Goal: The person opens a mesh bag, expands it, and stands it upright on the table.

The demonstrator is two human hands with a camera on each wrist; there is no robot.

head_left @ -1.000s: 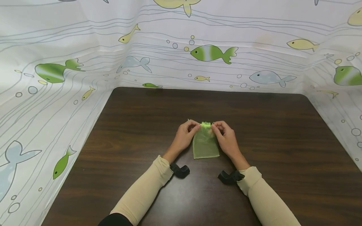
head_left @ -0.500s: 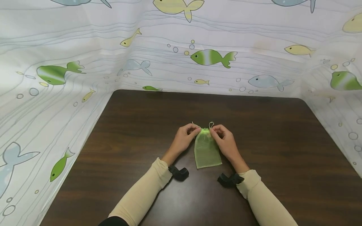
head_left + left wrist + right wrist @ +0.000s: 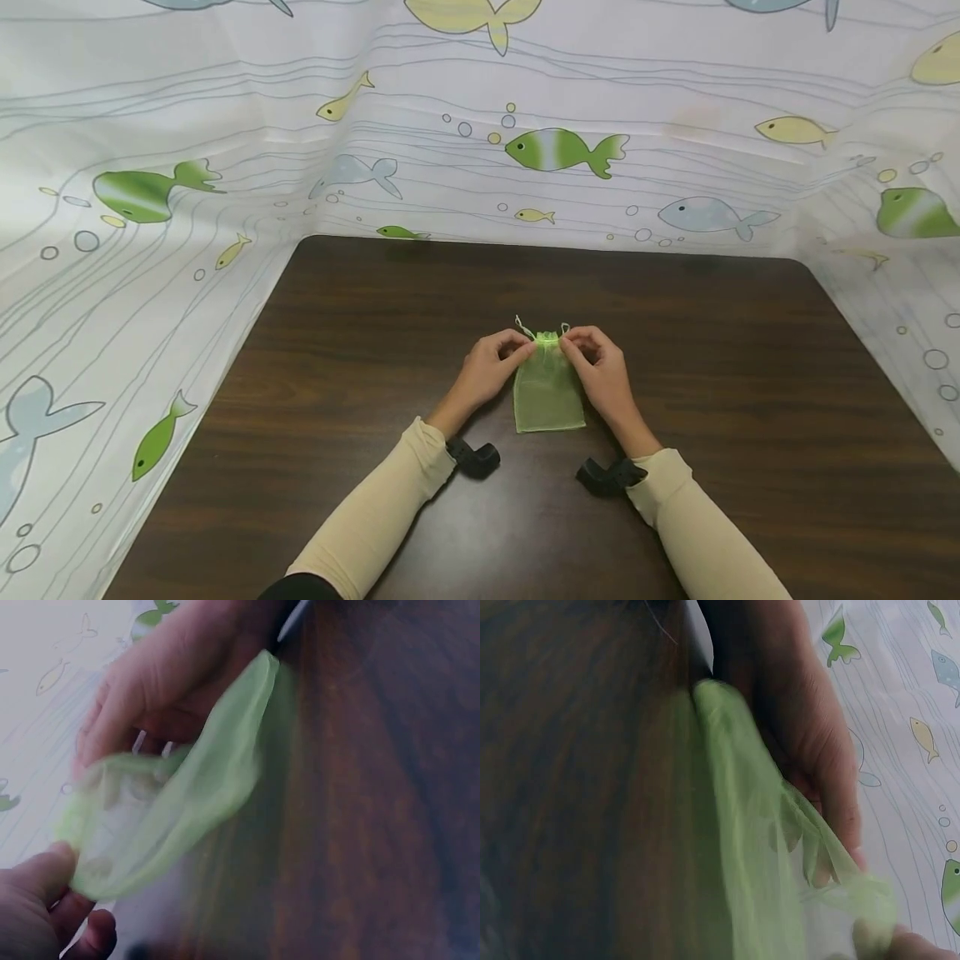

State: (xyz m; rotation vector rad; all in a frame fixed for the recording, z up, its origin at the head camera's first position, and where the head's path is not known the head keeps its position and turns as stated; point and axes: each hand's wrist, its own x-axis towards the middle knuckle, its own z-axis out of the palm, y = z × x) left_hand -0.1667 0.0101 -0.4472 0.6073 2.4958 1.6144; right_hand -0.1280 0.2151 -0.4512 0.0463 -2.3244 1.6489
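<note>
A sheer lime-green drawstring pouch (image 3: 549,400) hangs between the two hands, its bottom edge toward the person. My left hand (image 3: 487,367) pinches its gathered neck at the left, thumb against fingers. On the opposite side of the neck, my right hand (image 3: 602,371) pinches it the same way. Thin pale cord ends (image 3: 523,327) stick up beyond the fingertips on both sides. In the left wrist view the pouch (image 3: 217,772) bulges out, with left fingers (image 3: 45,877) at its edge. The right wrist view has its gauzy fabric (image 3: 750,802) draped beside the fingers, partly blurred.
A dark wood table (image 3: 360,333) lies under the hands. A white fish-print curtain (image 3: 450,175) closes off the back and both sides. Black wrist mounts (image 3: 474,458) sit at the cuffs of cream sleeves (image 3: 375,508).
The pouch dipped toward the person, then came partway back up. The cord ends now stand out more above the hands. Both hands keep their pinch on the neck throughout.
</note>
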